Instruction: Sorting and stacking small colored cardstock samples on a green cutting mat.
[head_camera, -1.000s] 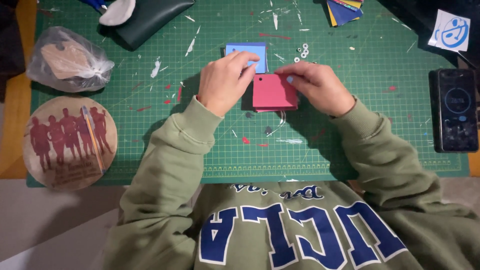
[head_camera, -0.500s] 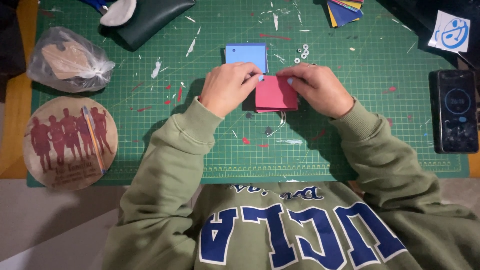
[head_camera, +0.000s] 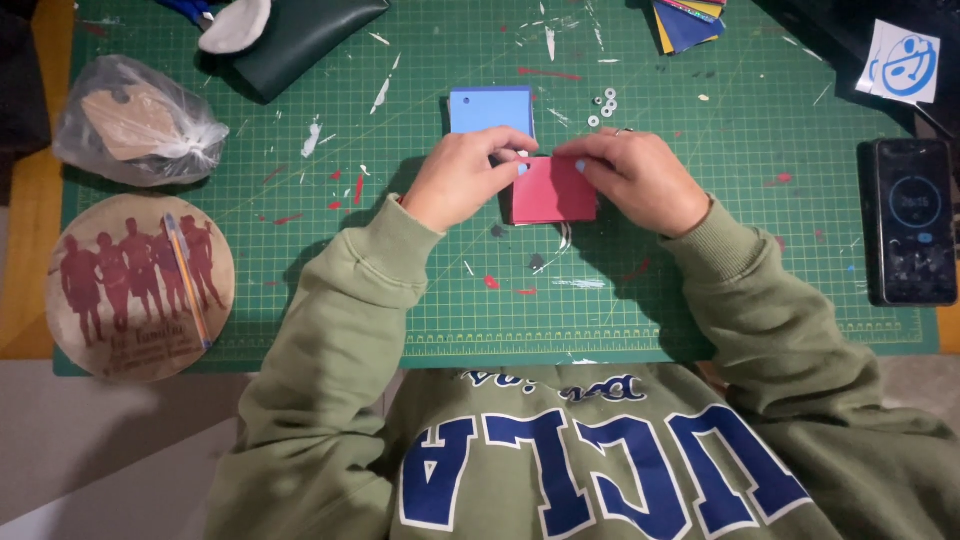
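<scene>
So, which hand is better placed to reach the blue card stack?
Probably the left hand: its fingertips lie just below the blue card stack, while the right hand rests on the red card, farther away.

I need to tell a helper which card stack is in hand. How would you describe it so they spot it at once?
On the green cutting mat, look at its middle, where the left hand and right hand meet. They grip a red card stack; the blue card stack just beyond it lies untouched.

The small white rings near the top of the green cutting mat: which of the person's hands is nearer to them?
Right. The right hand lies just below the small white rings, fingers on the red card stack. The left hand sits farther left, below the blue card stack.
</scene>
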